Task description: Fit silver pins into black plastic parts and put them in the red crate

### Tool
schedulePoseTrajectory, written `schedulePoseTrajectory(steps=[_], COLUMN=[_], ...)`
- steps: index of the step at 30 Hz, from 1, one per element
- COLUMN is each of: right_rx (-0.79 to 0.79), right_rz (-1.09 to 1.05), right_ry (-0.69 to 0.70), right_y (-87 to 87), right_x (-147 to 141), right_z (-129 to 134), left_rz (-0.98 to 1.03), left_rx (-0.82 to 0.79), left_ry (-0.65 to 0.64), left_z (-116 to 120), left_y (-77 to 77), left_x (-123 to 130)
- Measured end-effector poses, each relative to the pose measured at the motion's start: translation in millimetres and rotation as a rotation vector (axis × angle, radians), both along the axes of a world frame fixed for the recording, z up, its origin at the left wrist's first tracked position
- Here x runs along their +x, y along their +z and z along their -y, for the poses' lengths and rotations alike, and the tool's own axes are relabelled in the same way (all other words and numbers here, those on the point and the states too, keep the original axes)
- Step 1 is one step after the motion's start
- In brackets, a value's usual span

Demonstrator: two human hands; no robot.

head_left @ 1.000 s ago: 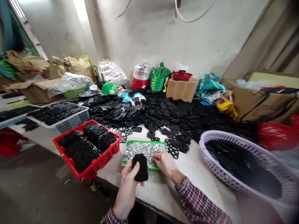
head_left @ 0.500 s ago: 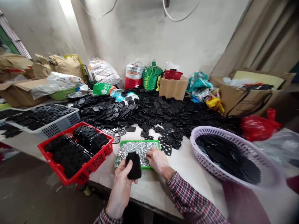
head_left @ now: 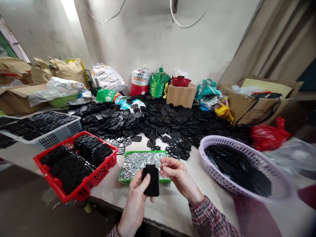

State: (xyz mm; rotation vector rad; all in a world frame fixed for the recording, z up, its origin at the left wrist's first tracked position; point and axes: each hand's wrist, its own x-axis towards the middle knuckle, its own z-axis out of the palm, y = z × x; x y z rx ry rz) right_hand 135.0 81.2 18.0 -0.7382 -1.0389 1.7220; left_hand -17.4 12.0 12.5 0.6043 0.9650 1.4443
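Note:
A flat black plate (head_left: 152, 181) with rounded corners is gripped in my left hand (head_left: 137, 197), thumb on its face, over the front edge of a green tray. The green tray (head_left: 122, 180) is full of small silvery metal pins (head_left: 138, 161). My right hand (head_left: 179, 174) is just right of the plate, thumb and forefinger pinched on a small metal pin (head_left: 162, 165). Behind the tray spreads a large heap of black plates (head_left: 168, 121), some with holes.
A red basket (head_left: 98, 179) of stacked black plates stands left, a grey basket (head_left: 55, 134) beyond it. At right is a lilac basket (head_left: 217, 176) of plates. Bags, a small cardboard box (head_left: 181, 95) and a larger box (head_left: 254, 110) line the back.
My right hand has lifted out of the tray and moved right, toward me, with a pin now showing between its fingers. My left hand has shifted right with the black plate.

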Motion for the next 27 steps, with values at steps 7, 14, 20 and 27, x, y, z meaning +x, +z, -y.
schedulePoseTrajectory(steps=[7,14,20,27], right_rx=[0.160,0.132,0.141,0.170], right_rz=[0.075,0.045,0.089,0.148], right_ry=[-0.138,-0.229,-0.329,-0.394], right_y=[13.6,15.9,17.2,14.4], right_x=[9.2,17.8,18.7,14.9], right_z=[10.5,16.2,19.7,26.7], left_rz=[0.006,-0.019,-0.109,-0.236], left_rx=[0.009,0.035,0.082,0.105], left_ry=[-0.092,-0.148,-0.213,-0.178], left_z=[-1.3,-3.7,-5.1,-5.3], left_y=[12.5,15.4,17.2,9.9], left_x=[18.2,28.0,34.4,35.8])
